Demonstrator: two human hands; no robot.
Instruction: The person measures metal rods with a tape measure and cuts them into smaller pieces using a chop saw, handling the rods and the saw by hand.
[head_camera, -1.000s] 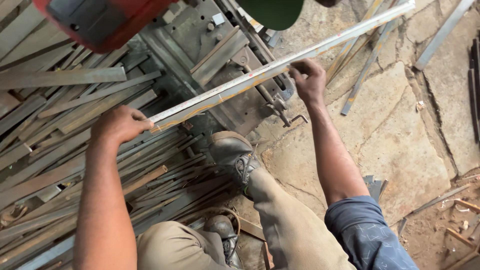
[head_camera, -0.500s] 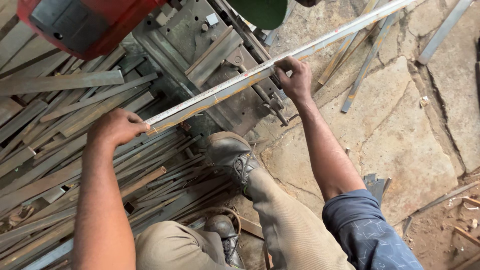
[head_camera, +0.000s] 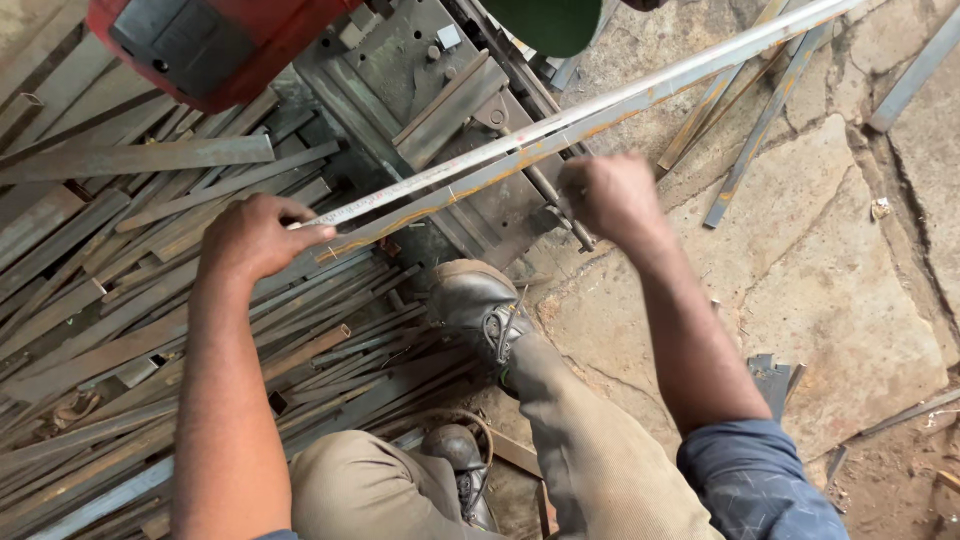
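Left hand: the left hand (head_camera: 262, 236) is clenched around the near end of the long steel angle bar (head_camera: 560, 130), thumb side toward the machine.
Right hand: the right hand (head_camera: 608, 196) is closed in a fist just below the bar's middle, at the thin screw handle (head_camera: 560, 210) of the clamp; whether it grips the handle or only presses on it, I cannot tell.
Bar, place: the bar lies across the grey vise bed (head_camera: 420, 80) of the cut-off machine, under the red motor housing (head_camera: 190, 45) and beside the green guard (head_camera: 550, 20).
Bar, axis: its long axis runs diagonally, from the left hand at lower left up to the frame's top right corner, where it passes out over the stone floor (head_camera: 820, 270); it rests level, one rusty flange facing down.
Doing it well: I judge the bar wants to sit flat against the vise's back fence, held steady by the left hand, before the clamp bites.
Footing: a worn boot (head_camera: 480, 305) is planted by the vise's near edge, at the border of the heap of cut steel strips (head_camera: 110, 330).
Risk: a loose clamp probably lets the bar twist.
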